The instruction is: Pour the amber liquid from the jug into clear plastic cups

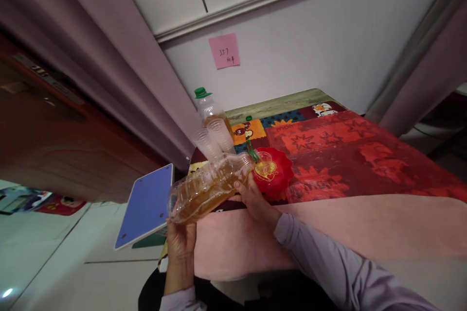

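A large clear ribbed plastic bottle containing amber liquid is held by both hands above the near left part of a tabletop with a glossy red patterned cover. The bottle is tilted lengthwise, with its base to the left and lower, and its neck end to the right and higher; the liquid is settled along the lower side. The base is supported by the left hand, whose fingers are curled against the plastic. The shoulder region is gripped by the right hand, with the thumb laid on the near side; the far fingers are partly hidden, and their exact contact cannot be determined. The neck end is positioned at the left edge of a round red scalloped dish with a gold heart design. Narrow green strips are seen beside the neck; their attachment cannot be determined. Two stacks of clear plastic cups are located directly behind the bottle. A second clear bottle with a green cap is placed upright behind the stacks. A small loose green cap is located near the back edge. A pink paper note is fixed to the white wall above.
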The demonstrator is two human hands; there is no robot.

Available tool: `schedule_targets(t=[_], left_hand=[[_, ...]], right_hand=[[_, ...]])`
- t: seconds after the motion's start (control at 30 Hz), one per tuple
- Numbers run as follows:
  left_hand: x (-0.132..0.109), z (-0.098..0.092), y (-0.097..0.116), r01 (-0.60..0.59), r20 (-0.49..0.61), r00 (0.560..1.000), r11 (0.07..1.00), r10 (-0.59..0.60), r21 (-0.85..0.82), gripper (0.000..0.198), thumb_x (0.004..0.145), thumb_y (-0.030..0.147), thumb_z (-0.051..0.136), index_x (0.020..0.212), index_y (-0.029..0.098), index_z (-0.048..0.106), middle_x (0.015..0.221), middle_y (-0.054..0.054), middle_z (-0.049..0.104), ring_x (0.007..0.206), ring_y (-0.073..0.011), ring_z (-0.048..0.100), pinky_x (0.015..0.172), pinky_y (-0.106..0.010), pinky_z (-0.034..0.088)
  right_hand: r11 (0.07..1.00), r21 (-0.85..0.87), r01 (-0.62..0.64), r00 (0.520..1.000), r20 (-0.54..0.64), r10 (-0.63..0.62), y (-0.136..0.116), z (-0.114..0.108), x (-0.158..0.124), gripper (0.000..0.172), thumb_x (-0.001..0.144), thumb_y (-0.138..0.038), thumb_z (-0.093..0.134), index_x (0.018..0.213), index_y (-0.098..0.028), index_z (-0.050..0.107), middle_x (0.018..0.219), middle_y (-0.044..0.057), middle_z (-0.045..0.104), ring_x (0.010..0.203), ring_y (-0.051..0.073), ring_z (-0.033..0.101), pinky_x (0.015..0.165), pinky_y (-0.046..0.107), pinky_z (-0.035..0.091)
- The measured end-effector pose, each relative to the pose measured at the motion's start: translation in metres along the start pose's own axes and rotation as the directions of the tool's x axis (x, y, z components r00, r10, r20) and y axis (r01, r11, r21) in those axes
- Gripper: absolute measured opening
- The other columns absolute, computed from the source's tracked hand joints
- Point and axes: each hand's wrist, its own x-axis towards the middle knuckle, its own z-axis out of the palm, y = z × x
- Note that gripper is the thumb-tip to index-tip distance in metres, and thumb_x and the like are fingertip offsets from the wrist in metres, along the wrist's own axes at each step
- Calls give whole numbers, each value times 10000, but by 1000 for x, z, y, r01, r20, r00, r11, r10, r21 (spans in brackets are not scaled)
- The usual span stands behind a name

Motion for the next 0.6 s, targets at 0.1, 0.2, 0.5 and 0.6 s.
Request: schedule_targets(t=[0.1, 0.2, 0.5, 0.6], left_hand=[[-1, 7, 2, -11, -47, 999, 997, 14, 79, 946, 593, 735, 976, 1361, 222, 770, 1446, -120, 766, 1532, -371, 569, 1288, -499, 486], [-2, 11, 3, -17, -71, 997, 994, 25, 108, 998, 559, 767, 971, 1358, 203, 770, 1467, -134, 752, 1556, -382, 539, 1290, -505, 483], [-1, 4, 1, 8, -43, 999, 1000, -6, 28, 869, 648, 685, 978, 1370, 251, 764, 1421, -103, 781, 1514, -374, 588, 1276, -516, 497], [-1, 5, 2, 16, -40, 999, 998, -14, 55, 931, 607, 715, 983, 1373, 232, 764, 1428, -122, 774, 1476, -372, 622, 1256, -502, 516]], right_hand=[[1000, -8, -2, 1000, -8, 2, 0, 0, 0, 1040, 851, -583, 884, 1675, -381, 282, 1664, 91, 550, 1436, 321, 644, 1076, 544, 662], [1000, -17, -9, 1000, -18, 8, -1, 0, -1, 1022, 852, -585, 884, 1664, -382, 298, 1654, 87, 563, 1438, 318, 641, 1078, 544, 660], [1000, 9, -2, 1000, -19, 2, -3, 3, -2, 1001, 848, -560, 897, 1659, -390, 336, 1640, 83, 577, 1404, 320, 662, 1050, 549, 675], [1000, 5, 2, 1000, -13, -2, -3, 2, -2, 1013, 857, -571, 886, 1667, -379, 308, 1657, 87, 558, 1430, 314, 644, 1059, 531, 672]])
